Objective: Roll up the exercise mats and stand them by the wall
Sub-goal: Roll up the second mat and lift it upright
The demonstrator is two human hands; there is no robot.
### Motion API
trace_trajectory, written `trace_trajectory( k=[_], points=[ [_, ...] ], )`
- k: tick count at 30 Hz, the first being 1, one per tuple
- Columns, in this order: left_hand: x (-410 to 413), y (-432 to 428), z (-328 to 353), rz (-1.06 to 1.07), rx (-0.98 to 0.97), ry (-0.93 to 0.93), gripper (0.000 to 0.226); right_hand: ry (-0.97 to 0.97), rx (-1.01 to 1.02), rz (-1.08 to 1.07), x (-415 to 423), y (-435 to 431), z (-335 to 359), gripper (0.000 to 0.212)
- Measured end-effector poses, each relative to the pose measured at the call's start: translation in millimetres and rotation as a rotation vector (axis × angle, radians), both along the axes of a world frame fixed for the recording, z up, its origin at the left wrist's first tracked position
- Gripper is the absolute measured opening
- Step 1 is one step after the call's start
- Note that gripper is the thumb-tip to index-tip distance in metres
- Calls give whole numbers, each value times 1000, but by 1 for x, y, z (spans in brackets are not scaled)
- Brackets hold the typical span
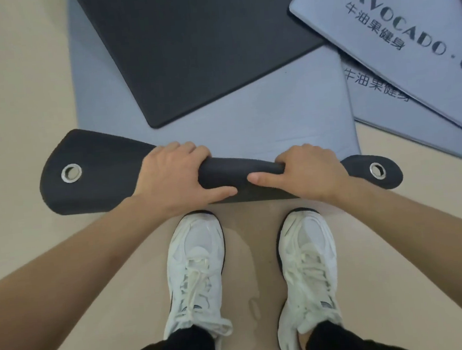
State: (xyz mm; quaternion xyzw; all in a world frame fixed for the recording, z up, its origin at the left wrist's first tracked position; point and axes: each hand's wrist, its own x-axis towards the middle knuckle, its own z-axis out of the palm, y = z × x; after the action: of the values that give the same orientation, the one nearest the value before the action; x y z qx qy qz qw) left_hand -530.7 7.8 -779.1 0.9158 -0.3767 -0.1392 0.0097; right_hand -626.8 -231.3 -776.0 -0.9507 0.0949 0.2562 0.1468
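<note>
Beige floor (15, 82) carries a blue-grey mat (275, 115), with a black mat (185, 53) lying askew on it and printed mats (377, 8) overlapping at the far right. Its near end (240, 171) is curled over, dark underside up. The left hand (174, 177) and right hand (310, 173) both grip this roll, thumbs nearly meeting. Metal eyelets (71, 173) mark its corners.

Four mats (261, 122), two hands (174, 177), two shoes (195, 261)
</note>
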Motion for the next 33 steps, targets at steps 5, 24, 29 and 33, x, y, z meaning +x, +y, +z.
trace_trajectory(
  k=[5, 24, 29, 33],
  points=[
    [1, 36, -25, 132, 135, 0, 91, 212, 116, 22, 36, 2, -15, 87],
    [71, 5, -27, 216, 278, 374, 102, -417, -293, 296, -19, 8, -53, 112],
    [70, 11, -34, 284, 182, 279, 83, -234, -318, 431, 19, -2, -54, 112],
    [40, 23, -32, 115, -153, -131, 58, -127, -169, 392, 49, -13, -44, 111]
  ],
)
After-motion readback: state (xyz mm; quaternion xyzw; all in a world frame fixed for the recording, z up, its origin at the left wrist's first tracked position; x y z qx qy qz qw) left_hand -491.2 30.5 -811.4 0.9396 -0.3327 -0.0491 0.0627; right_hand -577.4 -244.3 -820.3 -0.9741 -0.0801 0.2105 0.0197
